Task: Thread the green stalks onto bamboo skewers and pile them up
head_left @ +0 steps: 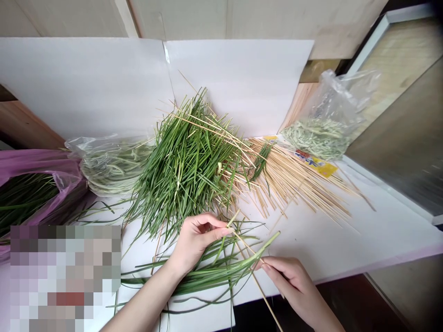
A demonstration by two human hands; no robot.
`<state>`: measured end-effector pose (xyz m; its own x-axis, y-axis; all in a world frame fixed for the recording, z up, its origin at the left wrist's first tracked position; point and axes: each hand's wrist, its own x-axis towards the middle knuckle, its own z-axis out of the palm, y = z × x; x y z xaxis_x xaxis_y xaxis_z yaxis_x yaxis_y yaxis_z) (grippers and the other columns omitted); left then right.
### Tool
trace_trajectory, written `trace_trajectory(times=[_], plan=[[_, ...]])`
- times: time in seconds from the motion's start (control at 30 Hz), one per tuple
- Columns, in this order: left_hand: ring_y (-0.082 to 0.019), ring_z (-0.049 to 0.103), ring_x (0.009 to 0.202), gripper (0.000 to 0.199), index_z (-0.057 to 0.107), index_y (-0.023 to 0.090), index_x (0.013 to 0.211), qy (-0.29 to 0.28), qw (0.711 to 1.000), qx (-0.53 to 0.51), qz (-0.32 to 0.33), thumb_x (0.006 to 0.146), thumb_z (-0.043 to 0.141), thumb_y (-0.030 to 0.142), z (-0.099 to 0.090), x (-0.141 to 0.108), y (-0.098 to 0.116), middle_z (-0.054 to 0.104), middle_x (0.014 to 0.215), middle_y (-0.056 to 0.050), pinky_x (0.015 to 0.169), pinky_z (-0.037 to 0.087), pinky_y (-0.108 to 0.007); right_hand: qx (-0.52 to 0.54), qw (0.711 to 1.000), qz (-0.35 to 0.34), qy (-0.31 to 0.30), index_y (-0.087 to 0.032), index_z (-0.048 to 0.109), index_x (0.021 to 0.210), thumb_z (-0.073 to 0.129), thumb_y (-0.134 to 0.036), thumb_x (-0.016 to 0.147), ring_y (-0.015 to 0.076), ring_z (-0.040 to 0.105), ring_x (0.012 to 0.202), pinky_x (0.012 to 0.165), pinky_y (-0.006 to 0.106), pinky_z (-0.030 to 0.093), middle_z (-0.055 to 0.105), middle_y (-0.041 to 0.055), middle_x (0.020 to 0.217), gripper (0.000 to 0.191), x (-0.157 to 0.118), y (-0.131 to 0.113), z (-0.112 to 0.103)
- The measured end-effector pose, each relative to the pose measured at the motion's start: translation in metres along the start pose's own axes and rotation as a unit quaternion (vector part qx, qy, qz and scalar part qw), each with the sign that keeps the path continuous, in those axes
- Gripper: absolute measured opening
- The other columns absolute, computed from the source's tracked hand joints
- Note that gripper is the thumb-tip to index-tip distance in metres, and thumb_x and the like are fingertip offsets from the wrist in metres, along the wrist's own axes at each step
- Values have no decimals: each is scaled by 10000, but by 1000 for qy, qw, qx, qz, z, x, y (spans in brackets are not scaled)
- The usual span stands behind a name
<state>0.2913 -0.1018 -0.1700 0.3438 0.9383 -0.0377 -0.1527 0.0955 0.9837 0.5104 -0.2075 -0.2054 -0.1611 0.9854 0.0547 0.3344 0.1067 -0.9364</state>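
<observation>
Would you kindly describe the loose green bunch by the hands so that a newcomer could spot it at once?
On the white tabletop, find the big green heap near the middle. Nearer the viewer, the bunch stretches sideways past the wrist of the left hand, its pale-green ends beside the right hand. Unlike the heap, it is smaller and lies low.

Pale wall (194, 18) across the top — and before it, two white boards (238, 87) stand upright, meeting at a seam! Soft light washes the white table (332, 244) — over right, a light-framed panel (398, 143) slants, grey and dull.
</observation>
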Motion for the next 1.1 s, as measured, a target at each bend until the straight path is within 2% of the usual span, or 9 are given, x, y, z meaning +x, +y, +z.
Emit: trace_trajectory(times=[0.13, 0.3, 0.5, 0.6, 0.7, 0.77, 0.87, 0.93, 1.1], plan=[[-110, 627, 649, 122, 760, 147, 690, -43, 999, 18, -14, 678, 868, 202, 4, 0, 0, 748, 712, -36, 653, 482, -215, 2, 1000, 0, -3, -160, 720, 834, 437, -465, 1060, 208, 561, 656, 644, 264, 477, 599, 42, 712, 473, 0, 0, 0], [-125, 624, 657, 150, 748, 144, 698, -54, 998, 39, -23, 691, 862, 241, 5, 0, -2, 752, 724, -47, 656, 472, -232, 8, 1000, -2, -5, -163, 731, 862, 442, -449, 1061, 215, 588, 681, 666, 262, 490, 633, 49, 738, 453, 1, -3, 1], [-131, 571, 615, 217, 764, 137, 731, -96, 990, 99, -38, 729, 838, 341, 15, -8, -18, 726, 703, -56, 586, 413, -240, 1, 1000, -2, -12, -170, 732, 854, 444, -411, 1060, 226, 593, 709, 707, 279, 501, 633, 51, 728, 429, 1, -4, 2], [-142, 569, 649, 210, 780, 146, 763, -114, 982, 152, -6, 766, 811, 354, 18, -11, -19, 705, 714, -51, 598, 407, -247, -1, 1000, -7, -13, -171, 726, 839, 459, -401, 1057, 217, 574, 691, 681, 276, 486, 608, 42, 701, 414, 1, -4, 2], [-166, 617, 757, 195, 798, 168, 890, -167, 963, 208, 44, 846, 739, 348, 15, -11, -7, 723, 822, -63, 684, 445, -262, 20, 1000, -19, -5, -168, 716, 816, 481, -404, 1055, 171, 511, 579, 567, 248, 421, 537, 10, 632, 411, 0, 0, -1], [-175, 639, 819, 239, 785, 172, 957, -200, 957, 206, 50, 922, 645, 362, 11, -10, 1, 735, 906, -73, 741, 468, -272, 58, 998, -18, 0, -164, 714, 805, 481, -442, 1059, 130, 417, 470, 466, 238, 325, 432, -28, 559, 442, -2, 6, -4], [-165, 631, 797, 328, 742, 166, 983, -157, 959, 228, 60, 1000, 497, 384, 5, -7, 6, 724, 926, -68, 724, 474, -273, 115, 993, 1, -5, -160, 726, 813, 485, -518, 1053, 103, 330, 396, 416, 248, 220, 332, -63, 504, 494, -7, 15, -8], [-169, 618, 789, 294, 719, 174, 995, -133, 938, 304, 96, 989, 520, 390, 5, -5, 2, 707, 906, -56, 732, 471, -284, 125, 992, 5, -11, -156, 734, 824, 496, -535, 1047, 100, 333, 390, 426, 253, 216, 339, -66, 493, 500, -9, 18, -10], [-255, 602, 953, 135, 709, 200, 990, -214, 806, 526, 168, 913, 640, 288, 15, -7, -14, 671, 972, -76, 835, 468, -366, 99, 995, -16, -11, -156, 736, 815, 504, -485, 1053, 102, 347, 402, 452, 263, 239, 372, -59, 507, 468, -9, 18, -8]])
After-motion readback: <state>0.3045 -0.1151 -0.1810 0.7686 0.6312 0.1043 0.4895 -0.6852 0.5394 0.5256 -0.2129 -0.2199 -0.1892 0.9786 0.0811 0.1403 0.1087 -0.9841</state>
